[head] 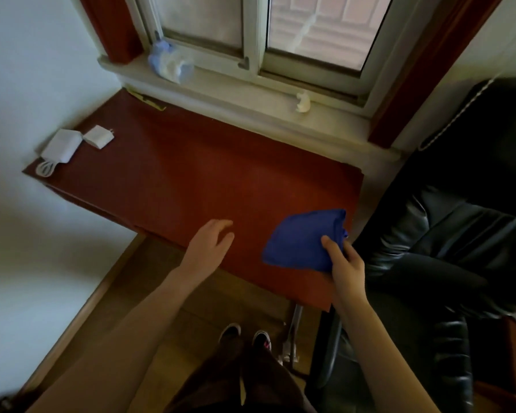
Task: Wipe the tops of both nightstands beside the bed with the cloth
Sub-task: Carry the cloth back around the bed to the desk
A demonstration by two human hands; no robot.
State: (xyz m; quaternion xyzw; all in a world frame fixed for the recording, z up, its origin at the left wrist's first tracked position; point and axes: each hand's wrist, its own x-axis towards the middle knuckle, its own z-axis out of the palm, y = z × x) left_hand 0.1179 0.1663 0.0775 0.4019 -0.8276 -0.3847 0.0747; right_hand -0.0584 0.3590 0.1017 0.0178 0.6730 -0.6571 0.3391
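Observation:
A dark red wooden nightstand top fills the middle of the head view, under a window. A folded blue cloth lies on its near right corner. My right hand grips the cloth's near right edge, thumb on top. My left hand hovers over the top's near edge, left of the cloth, fingers loosely apart and holding nothing.
Two white chargers with a coiled cable sit at the far left corner. A black leather chair stands right against the nightstand. The windowsill holds a blue-white bundle and a small white object. My shoes are on the wood floor.

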